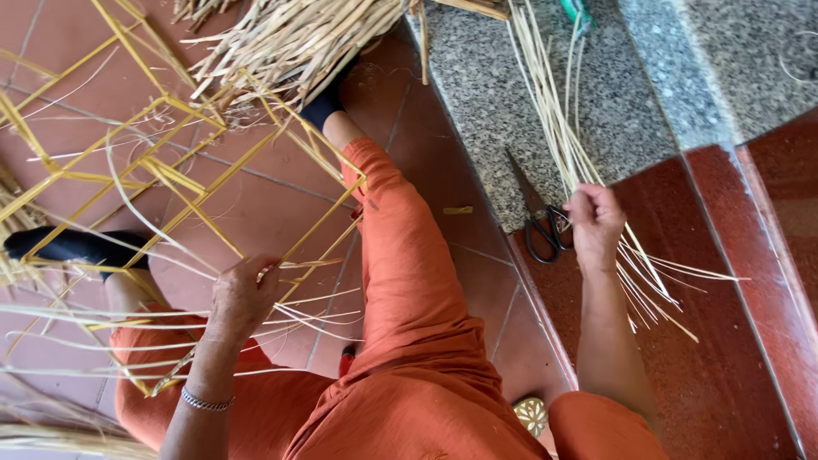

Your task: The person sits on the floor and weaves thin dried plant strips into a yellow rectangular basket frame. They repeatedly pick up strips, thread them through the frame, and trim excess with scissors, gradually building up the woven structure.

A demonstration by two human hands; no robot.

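Observation:
My left hand [244, 294] grips a bar of a yellow cane frame [162, 166] that stands on the tiled floor in front of my orange-trousered legs. Thin pale strips trail from the frame across my knee. My right hand [594, 223] is closed around a bundle of long pale cane strips [567, 128] that lies over a grey stone step. Black scissors [540, 226] lie just left of that hand, touching the step's edge.
A heap of dry straw-coloured strips [290, 38] lies at the top, near my black-socked foot [321, 106]. The other foot [72, 247] is at the left. The grey granite step [630, 94] meets a red polished floor [733, 341]. More strips lie bottom left.

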